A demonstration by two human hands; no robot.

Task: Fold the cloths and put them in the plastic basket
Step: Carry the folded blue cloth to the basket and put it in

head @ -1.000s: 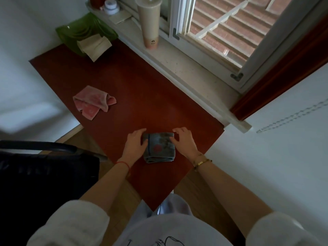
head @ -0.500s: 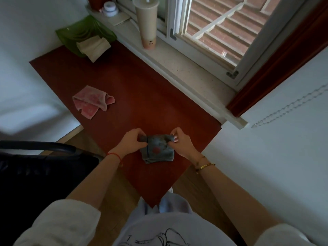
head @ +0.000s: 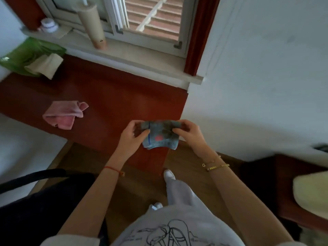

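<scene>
The folded grey-blue cloth [head: 160, 134] is pinched at its ends by the left hand [head: 132, 137] and right hand [head: 190, 134], lifted off the red table [head: 113, 103], so the carrying step is judged in hand, with the green plastic basket [head: 26, 54] far forward-left to be reached next.

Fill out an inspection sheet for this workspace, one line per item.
Surface: red table, mostly bare, below a windowsill.
Job's things: folded grey-blue cloth held up at the table's near corner; pink cloth lying crumpled on the table; green plastic basket at the far left, beige cloth hanging over its rim.
Clutter: tall cup and small white jar on the sill.
Hands: left hand and right hand each pinch one side of the grey-blue cloth.
Cables: nothing seen.
Surroundings: window, white walls, wood floor, dark chair at left.
</scene>
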